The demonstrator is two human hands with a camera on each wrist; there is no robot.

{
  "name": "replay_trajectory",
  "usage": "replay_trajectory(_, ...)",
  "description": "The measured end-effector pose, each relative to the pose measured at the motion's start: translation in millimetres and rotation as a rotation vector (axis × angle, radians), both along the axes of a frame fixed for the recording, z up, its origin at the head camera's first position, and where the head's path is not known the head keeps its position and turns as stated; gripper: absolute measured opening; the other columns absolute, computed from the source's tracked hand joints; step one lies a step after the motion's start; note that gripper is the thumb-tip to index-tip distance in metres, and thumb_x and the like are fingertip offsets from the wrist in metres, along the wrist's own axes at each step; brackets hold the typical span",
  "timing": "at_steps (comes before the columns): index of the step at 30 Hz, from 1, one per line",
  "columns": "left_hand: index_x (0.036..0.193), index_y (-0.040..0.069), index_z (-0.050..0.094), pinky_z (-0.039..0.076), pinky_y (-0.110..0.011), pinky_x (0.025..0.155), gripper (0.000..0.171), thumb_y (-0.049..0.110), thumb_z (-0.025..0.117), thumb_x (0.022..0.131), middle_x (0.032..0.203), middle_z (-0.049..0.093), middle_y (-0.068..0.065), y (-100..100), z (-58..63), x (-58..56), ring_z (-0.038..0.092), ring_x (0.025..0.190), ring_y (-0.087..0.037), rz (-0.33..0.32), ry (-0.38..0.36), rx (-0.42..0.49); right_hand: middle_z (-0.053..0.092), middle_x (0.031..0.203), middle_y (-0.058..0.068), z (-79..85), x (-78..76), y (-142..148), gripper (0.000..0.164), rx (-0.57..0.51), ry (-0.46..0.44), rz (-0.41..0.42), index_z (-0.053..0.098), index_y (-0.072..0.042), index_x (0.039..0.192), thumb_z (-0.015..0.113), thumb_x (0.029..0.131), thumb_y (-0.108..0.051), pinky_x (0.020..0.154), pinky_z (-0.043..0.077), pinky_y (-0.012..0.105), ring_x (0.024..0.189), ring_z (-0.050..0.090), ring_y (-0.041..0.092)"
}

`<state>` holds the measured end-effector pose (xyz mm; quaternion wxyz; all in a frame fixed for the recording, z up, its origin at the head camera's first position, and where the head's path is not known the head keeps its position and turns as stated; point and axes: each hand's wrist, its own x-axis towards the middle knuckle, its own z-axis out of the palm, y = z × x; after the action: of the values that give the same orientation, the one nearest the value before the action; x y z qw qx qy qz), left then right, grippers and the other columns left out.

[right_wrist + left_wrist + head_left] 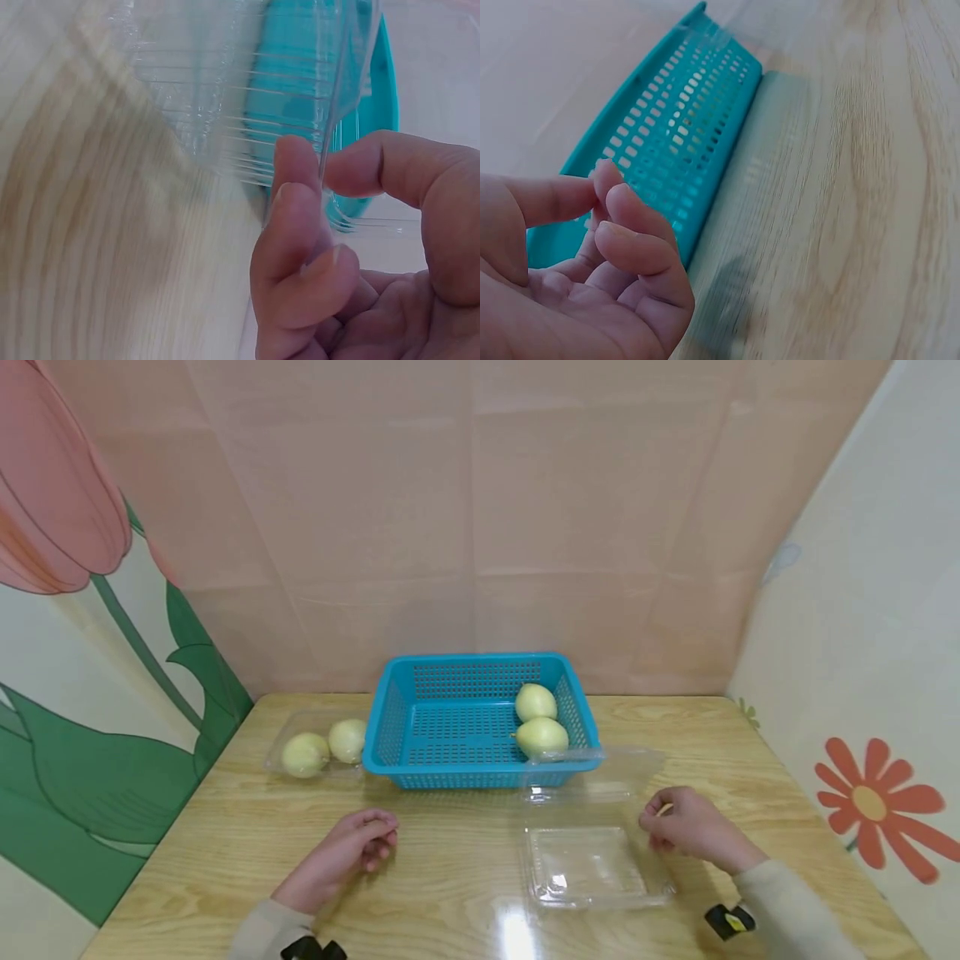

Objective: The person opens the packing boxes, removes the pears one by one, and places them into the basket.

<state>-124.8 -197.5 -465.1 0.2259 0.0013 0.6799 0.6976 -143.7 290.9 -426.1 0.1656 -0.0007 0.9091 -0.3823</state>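
My right hand point(693, 828) pinches the edge of a clear plastic clamshell box point(300, 82) between thumb and fingertips. In the head view the box's base point(588, 868) is on the right of the wooden table. Its raised lid point(588, 789) leans back and overlaps the front right corner of the blue basket point(457, 779). Two pale yellow-green round fruits point(536, 702) lie at the right end inside that basket. My left hand point(348, 853), holding nothing, hovers before the basket's front left corner with fingers loosely curled; in the left wrist view its thumb and index fingertip point(606, 176) meet.
Left of the basket, a second clear plastic box point(281, 743) holds two more pale fruits point(305, 755). A pinkish cloth backdrop point(472, 527) stands behind the table point(435, 902), with flower-printed panels point(825, 610) at both sides.
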Motion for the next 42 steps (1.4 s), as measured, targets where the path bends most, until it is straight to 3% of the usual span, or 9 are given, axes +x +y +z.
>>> replay_trajectory(9, 0.108, -0.002, 0.059, 0.041, -0.017, 0.054, 0.021, 0.017, 0.057, 0.1, 0.085, 0.06, 0.001, -9, -3.0, -3.0, 0.052, 0.067, -0.006, 0.084, -0.002, -0.009, 0.064, 0.065, 0.004, -1.2, -2.7, 33, 0.018, 0.059, 0.001, -0.025, 0.063, -0.001, 0.093, 0.062, 0.093, -0.019, 0.05, 0.047, 0.031, 0.06, 0.057, 0.017)
replay_trajectory(21, 0.116, -0.006, 0.054, 0.041, -0.019, 0.054, 0.023, 0.012, 0.046, 0.104, 0.086, 0.058, -0.002, -28, 1.5, -21.0, 0.053, 0.068, -0.008, 0.252, 0.002, -0.064, 0.062, 0.065, 0.004, 1.5, -5.9, 65, 0.02, 0.065, 0.02, -0.026, 0.062, 0.0, 0.095, 0.064, 0.094, -0.02, 0.048, 0.045, 0.029, 0.058, 0.056, 0.016)
replay_trajectory(32, 0.121, -0.008, 0.052, 0.043, -0.02, 0.058, 0.028, 0.015, 0.043, 0.106, 0.09, 0.061, -0.002, -46, 1.4, -30.1, 0.058, 0.072, -0.008, 0.316, 0.006, -0.079, 0.062, 0.067, 0.005, -3.4, -11.5, 97, 0.024, 0.093, -0.004, -0.019, 0.062, 0.001, 0.098, 0.06, 0.098, -0.023, 0.05, 0.047, 0.032, 0.06, 0.055, 0.017)
replay_trajectory(42, 0.112, 0.0, 0.058, 0.041, -0.02, 0.056, 0.022, 0.017, 0.046, 0.106, 0.087, 0.061, 0.001, -55, -1.7, -34.7, 0.058, 0.071, -0.009, 0.365, -0.022, -0.025, 0.064, 0.07, 0.004, -3.5, -18.5, 116, 0.026, 0.148, 0.024, -0.066, 0.062, 0.001, 0.101, 0.059, 0.098, -0.025, 0.054, 0.049, 0.035, 0.065, 0.058, 0.018)
